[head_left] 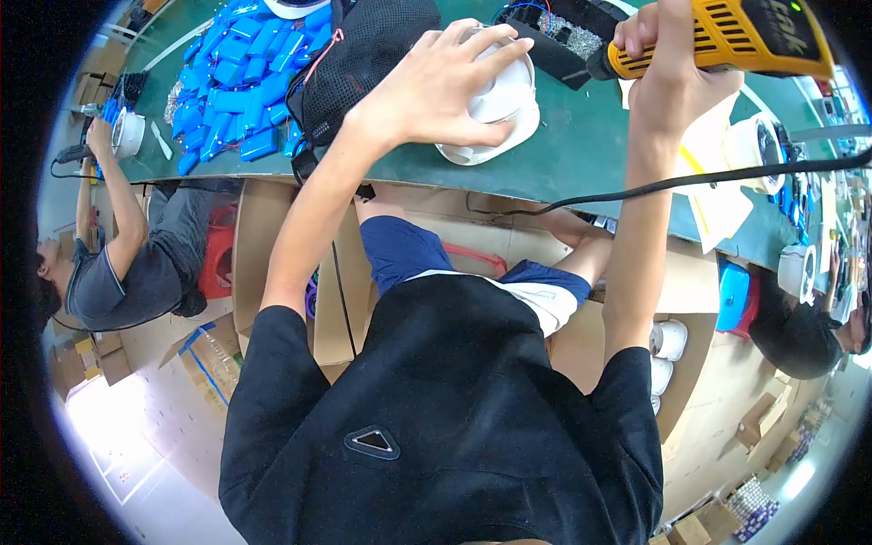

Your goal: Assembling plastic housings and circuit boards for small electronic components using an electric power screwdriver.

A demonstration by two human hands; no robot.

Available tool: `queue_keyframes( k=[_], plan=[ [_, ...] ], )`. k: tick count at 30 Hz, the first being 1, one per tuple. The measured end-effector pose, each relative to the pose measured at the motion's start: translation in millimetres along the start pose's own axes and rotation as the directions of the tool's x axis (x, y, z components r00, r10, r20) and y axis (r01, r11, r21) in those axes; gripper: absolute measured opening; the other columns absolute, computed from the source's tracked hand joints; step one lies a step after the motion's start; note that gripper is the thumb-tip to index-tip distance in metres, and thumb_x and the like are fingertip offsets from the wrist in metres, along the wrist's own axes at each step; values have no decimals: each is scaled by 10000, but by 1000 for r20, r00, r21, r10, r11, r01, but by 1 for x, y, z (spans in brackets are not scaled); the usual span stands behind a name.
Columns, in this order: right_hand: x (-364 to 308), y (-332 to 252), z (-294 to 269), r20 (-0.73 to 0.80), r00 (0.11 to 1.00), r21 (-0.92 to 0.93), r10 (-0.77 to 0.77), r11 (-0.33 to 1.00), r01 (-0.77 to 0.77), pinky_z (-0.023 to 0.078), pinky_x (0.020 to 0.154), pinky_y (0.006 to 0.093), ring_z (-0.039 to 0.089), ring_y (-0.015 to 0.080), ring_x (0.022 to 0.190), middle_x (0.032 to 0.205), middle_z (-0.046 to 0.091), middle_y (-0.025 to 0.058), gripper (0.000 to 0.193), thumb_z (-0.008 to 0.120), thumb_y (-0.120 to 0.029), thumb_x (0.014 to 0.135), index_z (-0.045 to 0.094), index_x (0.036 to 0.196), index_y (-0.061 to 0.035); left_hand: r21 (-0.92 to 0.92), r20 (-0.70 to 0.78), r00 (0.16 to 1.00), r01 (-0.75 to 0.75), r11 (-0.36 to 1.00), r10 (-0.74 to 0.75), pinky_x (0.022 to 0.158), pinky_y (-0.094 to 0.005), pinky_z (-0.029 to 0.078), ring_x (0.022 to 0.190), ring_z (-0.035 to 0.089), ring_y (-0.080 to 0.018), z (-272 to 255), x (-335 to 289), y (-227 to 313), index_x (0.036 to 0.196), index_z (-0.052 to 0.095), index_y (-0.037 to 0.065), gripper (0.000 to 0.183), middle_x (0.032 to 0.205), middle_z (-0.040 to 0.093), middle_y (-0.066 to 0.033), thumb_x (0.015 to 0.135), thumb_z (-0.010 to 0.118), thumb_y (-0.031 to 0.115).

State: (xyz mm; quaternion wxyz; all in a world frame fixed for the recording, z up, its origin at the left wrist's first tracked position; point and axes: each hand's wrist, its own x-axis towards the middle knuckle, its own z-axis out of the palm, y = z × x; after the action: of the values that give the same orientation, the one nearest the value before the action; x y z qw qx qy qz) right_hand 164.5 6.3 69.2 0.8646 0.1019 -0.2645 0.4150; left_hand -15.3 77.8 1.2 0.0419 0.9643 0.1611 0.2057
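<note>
My left hand (445,86) spans a rounded white plastic housing (495,113) on the green table near its front edge, with fingers curved over the top and the thumb along the near side. Part of the housing is hidden beneath the palm. My right hand (677,77) is wrapped round a yellow-and-black power tool (727,36) with a vented body and a small green light. Its dark nose end (599,64) points left, above the table to the right of the housing. The tool's exact kind is unclear.
Blue wrapped battery packs (241,77) lie heaped at the left, beside a black mesh bag (363,64). A pile of small metal parts (581,41) lies beyond. A black cable (727,177) crosses below my right hand. Co-workers sit at left (118,263) and right. Cardboard boxes (672,282) flank my legs.
</note>
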Motion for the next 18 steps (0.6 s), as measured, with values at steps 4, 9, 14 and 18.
queue_keyframes(
  k=[4, 9, 14, 18],
  plan=[
    [-1, -17, -19, 11, 997, -971, -73, 236, 28, 409, 414, 215, 487, 75, 431, 596, 528, 5, 132, 674, -97, 936, 563, 941, -26, 218, 179, 983, -82, 972, 42, 1144, -550, 303, 1452, 302, -397, -38, 4, 3, 1490, 443, 200, 850, 1580, 337, -130, 707, 688, 421],
    [-9, -12, -33, 94, 995, -599, 19, 800, 41, 415, 411, 221, 482, 76, 430, 605, 531, 4, 130, 673, -89, 935, 562, 961, -28, 123, 114, 946, 290, 949, -304, 1147, -488, 331, 1401, 374, -431, -30, -10, -1, 1527, 355, 223, 897, 1551, 336, -229, 776, 686, 584],
    [-8, -4, -8, -11, 1000, -898, 4, 440, -12, 407, 402, 221, 467, 75, 415, 606, 530, 1, 148, 685, -108, 934, 558, 956, -35, -100, 246, 968, 67, 993, -40, 1155, -457, 331, 1386, 394, -404, -41, 7, -15, 1509, 362, 136, 868, 1494, 405, -230, 775, 693, 460],
    [7, 12, -4, 105, 987, -325, 124, 942, -84, 393, 390, 214, 475, 74, 411, 566, 511, -7, 161, 701, -113, 925, 567, 946, -25, -132, 166, 985, -31, 991, 53, 1140, -457, 347, 1388, 387, -379, -19, 10, -17, 1494, 389, 109, 863, 1484, 424, -194, 744, 698, 404]
  ],
)
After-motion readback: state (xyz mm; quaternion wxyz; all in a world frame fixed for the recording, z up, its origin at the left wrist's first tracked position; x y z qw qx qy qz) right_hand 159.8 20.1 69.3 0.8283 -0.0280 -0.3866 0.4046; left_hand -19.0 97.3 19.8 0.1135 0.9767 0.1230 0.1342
